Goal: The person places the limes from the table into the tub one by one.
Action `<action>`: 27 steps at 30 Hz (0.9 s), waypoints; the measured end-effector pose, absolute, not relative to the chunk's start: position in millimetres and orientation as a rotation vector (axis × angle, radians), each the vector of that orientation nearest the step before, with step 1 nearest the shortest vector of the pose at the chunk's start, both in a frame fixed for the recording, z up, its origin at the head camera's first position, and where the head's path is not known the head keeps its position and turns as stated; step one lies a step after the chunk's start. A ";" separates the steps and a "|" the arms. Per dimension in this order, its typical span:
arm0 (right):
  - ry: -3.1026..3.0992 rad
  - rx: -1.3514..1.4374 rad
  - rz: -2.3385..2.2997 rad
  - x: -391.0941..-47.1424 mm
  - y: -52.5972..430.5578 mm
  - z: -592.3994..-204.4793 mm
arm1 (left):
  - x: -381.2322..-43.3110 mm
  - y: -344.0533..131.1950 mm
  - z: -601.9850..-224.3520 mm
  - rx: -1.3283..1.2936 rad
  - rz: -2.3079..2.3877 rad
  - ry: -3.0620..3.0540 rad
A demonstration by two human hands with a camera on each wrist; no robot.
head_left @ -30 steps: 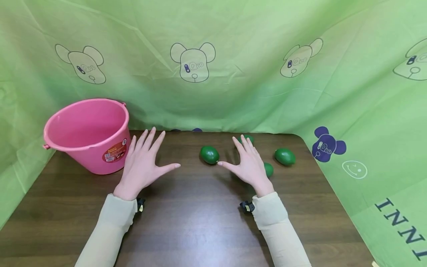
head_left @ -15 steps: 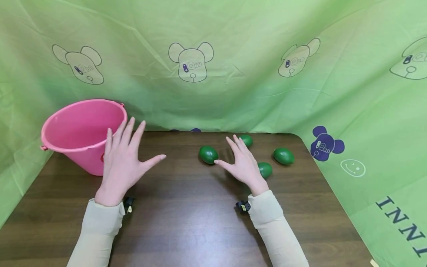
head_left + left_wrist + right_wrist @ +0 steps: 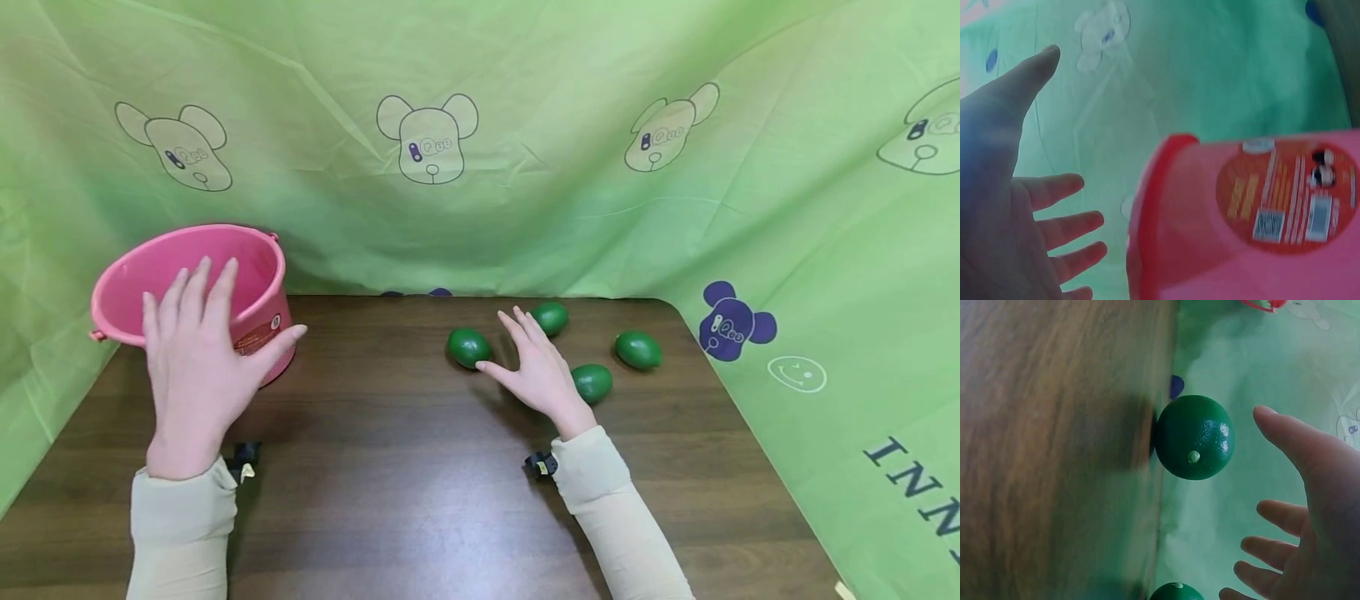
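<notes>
In the head view my spread, empty left hand (image 3: 197, 358) overlaps one pink bucket (image 3: 258, 310) at left, my outstretched, empty right hand (image 3: 536, 367) hovers among four green limes (image 3: 469, 348) centre-right; left wrist: bucket, lower right; right wrist: two limes, centre and bottom.

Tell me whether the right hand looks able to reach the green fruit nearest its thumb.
Probably yes. The right hand holds nothing, its fingers are spread, and in the right wrist view nothing stands between it and that green fruit.
</notes>
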State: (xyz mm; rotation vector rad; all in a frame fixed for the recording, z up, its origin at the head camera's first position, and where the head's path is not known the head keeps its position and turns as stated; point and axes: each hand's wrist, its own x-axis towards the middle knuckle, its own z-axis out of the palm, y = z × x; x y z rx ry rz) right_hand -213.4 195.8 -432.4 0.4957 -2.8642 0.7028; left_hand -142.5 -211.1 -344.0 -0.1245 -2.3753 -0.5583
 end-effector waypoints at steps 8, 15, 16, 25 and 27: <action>-2.876 0.517 0.752 -213.0 190.9 -432.5 | -141.2 -228.4 -349.0 -0.062 -0.571 -2.385; -2.899 0.540 0.774 -214.6 184.1 -433.3 | -140.6 -234.3 -355.4 0.008 -0.633 -2.446; -2.900 0.543 0.781 -215.0 183.1 -433.5 | -140.8 -235.0 -356.1 0.012 -0.632 -2.451; -2.900 0.611 0.845 -221.0 174.7 -437.1 | -143.7 -237.8 -360.8 0.013 -0.565 -2.461; -2.898 0.628 0.856 -221.8 173.3 -437.1 | -144.5 -237.8 -361.2 0.004 -0.549 -2.458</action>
